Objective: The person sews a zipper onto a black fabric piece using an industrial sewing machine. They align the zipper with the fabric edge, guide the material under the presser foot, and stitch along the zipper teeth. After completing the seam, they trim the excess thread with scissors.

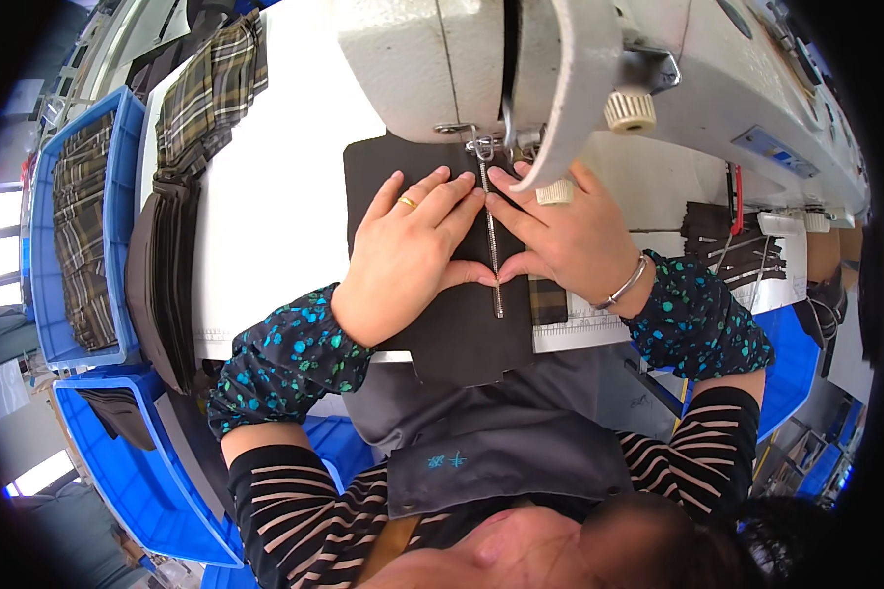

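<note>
A dark brown fabric panel lies on the white sewing table, its near end hanging over the front edge. Along it runs a silver-toothed zipper, whose far end reaches the presser foot of the white sewing machine. My left hand lies flat on the panel left of the zipper, fingers stretched out. On the other side, my right hand also rests with fingers extended, partly behind the machine's curved guard. Both thumbs meet at the zipper teeth. A strip of plaid cloth shows beside the panel, near my right wrist.
Plaid pieces and a stack of dark panels lie along the table's left side. Beyond stand a blue bin holding plaid cloth and another blue bin. At right are several dark zipper strips and a red-handled tool.
</note>
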A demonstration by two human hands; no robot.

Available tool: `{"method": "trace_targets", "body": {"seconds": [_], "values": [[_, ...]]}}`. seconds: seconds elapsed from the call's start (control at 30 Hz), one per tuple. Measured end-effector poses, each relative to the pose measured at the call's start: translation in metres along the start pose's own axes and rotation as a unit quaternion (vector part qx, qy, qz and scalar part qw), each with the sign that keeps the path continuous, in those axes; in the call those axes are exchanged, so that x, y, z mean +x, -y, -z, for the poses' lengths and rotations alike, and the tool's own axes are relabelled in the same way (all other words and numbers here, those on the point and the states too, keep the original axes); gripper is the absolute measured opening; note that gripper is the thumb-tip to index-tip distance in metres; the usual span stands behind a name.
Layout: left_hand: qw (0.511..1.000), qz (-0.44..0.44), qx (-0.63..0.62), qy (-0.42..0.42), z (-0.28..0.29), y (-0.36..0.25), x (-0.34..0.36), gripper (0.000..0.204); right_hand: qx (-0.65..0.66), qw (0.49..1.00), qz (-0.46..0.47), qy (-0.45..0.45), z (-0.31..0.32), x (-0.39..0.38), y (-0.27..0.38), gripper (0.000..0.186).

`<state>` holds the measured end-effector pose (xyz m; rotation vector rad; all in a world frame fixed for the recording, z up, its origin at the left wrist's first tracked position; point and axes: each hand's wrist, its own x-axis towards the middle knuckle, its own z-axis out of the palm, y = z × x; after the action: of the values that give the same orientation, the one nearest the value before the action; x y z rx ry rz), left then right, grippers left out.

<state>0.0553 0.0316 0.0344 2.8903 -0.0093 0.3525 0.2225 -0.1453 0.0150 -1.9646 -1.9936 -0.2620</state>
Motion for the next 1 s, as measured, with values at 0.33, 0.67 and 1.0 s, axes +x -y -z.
{"method": "trace_targets", "body": {"seconds": [0.33,0.67,1.0], "values": [[1.0,0.005,-0.005,-0.011,-0.003,0.003,0.003,0.08,-0.021,1.0,-0.003,-0.005,-0.002,0.002,-0.004,0.077],[1.0,0.01,0.003,-0.01,-0.004,0.005,0.006,0.079,-0.027,1.0,-0.004,-0.014,0.0,0.005,-0.008,0.08],[1.0,0.018,0.002,-0.013,-0.004,0.004,0.004,0.076,-0.017,1.0,-0.014,-0.013,0.008,0.008,-0.01,0.078]]}}
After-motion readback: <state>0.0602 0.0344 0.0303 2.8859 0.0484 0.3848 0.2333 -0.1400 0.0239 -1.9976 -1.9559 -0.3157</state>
